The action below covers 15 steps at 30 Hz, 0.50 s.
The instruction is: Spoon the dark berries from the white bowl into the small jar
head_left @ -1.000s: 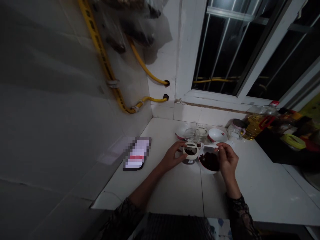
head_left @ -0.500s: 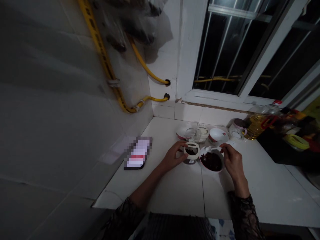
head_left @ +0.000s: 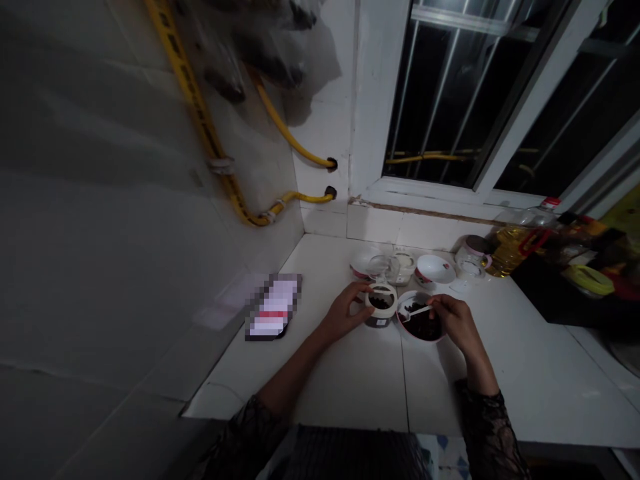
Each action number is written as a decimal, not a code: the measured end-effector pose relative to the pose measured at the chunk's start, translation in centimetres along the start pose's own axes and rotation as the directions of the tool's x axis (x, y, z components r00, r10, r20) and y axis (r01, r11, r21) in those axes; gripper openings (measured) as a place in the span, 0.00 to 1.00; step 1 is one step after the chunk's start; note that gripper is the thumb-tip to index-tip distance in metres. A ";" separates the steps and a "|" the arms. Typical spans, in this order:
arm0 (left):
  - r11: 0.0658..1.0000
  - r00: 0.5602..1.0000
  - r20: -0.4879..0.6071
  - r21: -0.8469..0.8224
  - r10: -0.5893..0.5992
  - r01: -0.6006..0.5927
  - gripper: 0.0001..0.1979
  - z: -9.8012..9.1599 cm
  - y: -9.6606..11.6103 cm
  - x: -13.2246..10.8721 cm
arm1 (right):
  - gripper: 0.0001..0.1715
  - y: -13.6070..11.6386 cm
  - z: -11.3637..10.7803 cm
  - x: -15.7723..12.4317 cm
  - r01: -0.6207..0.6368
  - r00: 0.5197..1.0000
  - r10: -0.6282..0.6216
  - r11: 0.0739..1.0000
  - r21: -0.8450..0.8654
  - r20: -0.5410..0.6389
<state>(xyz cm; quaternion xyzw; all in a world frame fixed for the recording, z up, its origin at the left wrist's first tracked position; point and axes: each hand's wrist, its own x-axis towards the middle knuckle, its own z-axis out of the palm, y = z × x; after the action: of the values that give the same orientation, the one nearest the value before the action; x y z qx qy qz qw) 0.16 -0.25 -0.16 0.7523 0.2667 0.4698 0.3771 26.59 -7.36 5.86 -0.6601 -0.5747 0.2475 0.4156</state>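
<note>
With thumb and fingers round its rim, my left hand (head_left: 345,310) holds a small jar (head_left: 380,320) that stands on the counter. Its clear lid (head_left: 383,268) is flipped up at the back, and dark contents show inside. Just right of the jar is a white bowl (head_left: 403,328) with a reddish edge, holding dark reddish-brown pieces. My right hand (head_left: 456,321) pinches the handle of a small white spoon (head_left: 419,312) over this bowl. The spoon's head is low at the bowl's left side, at or just above the dark pieces.
Behind stand a second bowl (head_left: 435,269), another bowl (head_left: 361,261), a white-filled jar (head_left: 403,270) and a glass jar (head_left: 471,257). An oil bottle (head_left: 507,253) and a black box (head_left: 545,290) of condiments are at right. A phone (head_left: 274,310) lies left, by the tiled wall.
My right hand has lowered the spoon and shifted slightly left, so its head is now down in the bowl rather than over its far rim. My left hand stays on the jar.
</note>
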 end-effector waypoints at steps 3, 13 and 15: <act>1.000 1.000 0.001 0.010 -0.007 0.007 0.16 0.1 -0.1 0.0 | 0.18 0.1 -0.4 0.2 -0.089 0.995 0.094 0.986 0.140 -0.032; 1.000 1.000 0.005 0.019 -0.006 0.006 0.15 0.0 0.2 0.1 | 0.19 0.0 -0.7 0.4 -0.244 0.963 0.268 0.890 0.385 -0.008; 1.000 1.000 0.004 0.020 -0.005 0.005 0.15 0.0 0.2 0.1 | 0.19 -0.2 -0.7 0.4 -0.255 0.960 0.281 0.882 0.395 -0.008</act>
<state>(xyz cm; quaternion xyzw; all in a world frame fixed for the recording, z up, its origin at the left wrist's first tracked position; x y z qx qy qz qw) 0.23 -0.31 0.03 0.7565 0.2724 0.4644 0.3713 27.15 -7.19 6.44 -0.6449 -0.4030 0.3906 0.5189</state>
